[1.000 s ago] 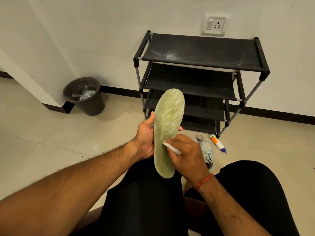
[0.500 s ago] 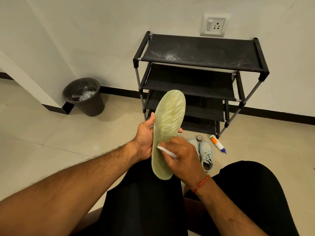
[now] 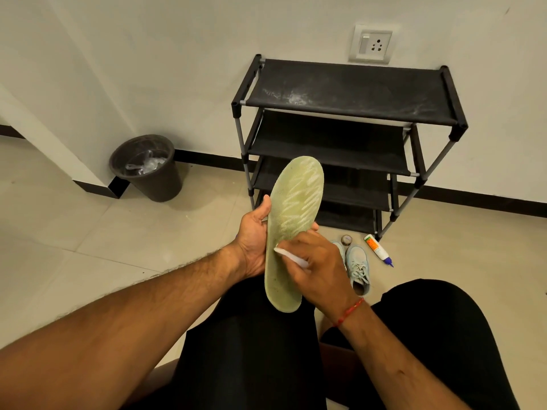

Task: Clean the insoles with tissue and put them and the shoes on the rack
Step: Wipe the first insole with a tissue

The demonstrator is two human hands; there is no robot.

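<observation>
While the left hand [image 3: 251, 235] grips the insole [image 3: 299, 202] upright at centre, thumb on its edge, the right hand [image 3: 321, 266] pinches the tissue [image 3: 291, 258] against its lower half. Over the last second the tissue has slid a little toward the insole's 9 o'clock edge, so I judge the wiping under way, not finished. Shoes [image 3: 358, 267] lie on the floor at 4 o'clock. The rack [image 3: 349, 93] stands at 1 o'clock, dusty on top. At 10 o'clock the bin [image 3: 165, 184] holds crumpled clear plastic [image 3: 145, 165].

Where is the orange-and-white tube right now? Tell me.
In the head view, the tube lies on the floor, just right of the pale shoes, by the front right leg of the rack.
</observation>
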